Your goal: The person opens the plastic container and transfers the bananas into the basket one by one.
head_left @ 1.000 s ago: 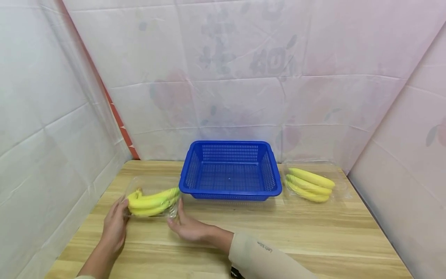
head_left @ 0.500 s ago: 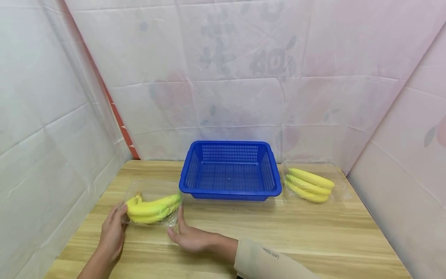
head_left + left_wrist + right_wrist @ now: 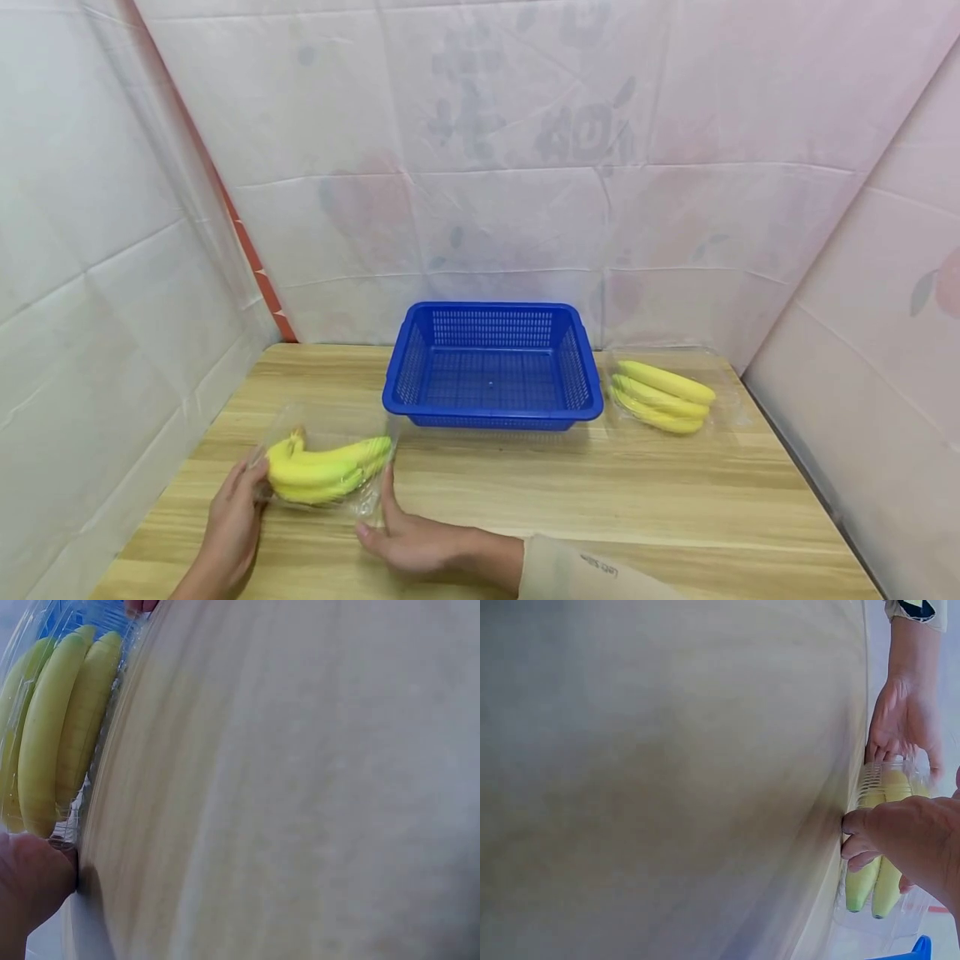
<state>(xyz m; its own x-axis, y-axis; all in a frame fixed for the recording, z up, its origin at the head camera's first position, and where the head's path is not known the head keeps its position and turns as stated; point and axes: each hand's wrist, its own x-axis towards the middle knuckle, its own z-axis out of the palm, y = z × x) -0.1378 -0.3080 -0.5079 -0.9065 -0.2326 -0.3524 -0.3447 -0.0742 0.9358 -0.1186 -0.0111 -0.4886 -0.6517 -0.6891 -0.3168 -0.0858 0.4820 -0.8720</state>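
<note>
A clear plastic clamshell box (image 3: 326, 423) holding several yellow bananas (image 3: 322, 471) with greenish tips lies at the left of the wooden table, in front of the basket's left side. My left hand (image 3: 231, 521) grips the box's left end; its thumb shows against that end in the left wrist view. At the near right corner, my right hand (image 3: 412, 533) holds the box between a raised finger along the side and the thumb in front. In the right wrist view, its lower fingers (image 3: 861, 844) reach down close to the tabletop beside the bananas.
A blue plastic basket (image 3: 491, 414) with mesh walls stands at the back middle, with nothing in it. To its right lies another clear box (image 3: 723, 375) with several bananas (image 3: 663, 396). White patterned sheets (image 3: 510, 225) surround the table (image 3: 600, 508) at the back and sides.
Both hands have drawn the box of bananas toward the front edge of the table, a short way at a time. The basket and the other box stay where they were.
</note>
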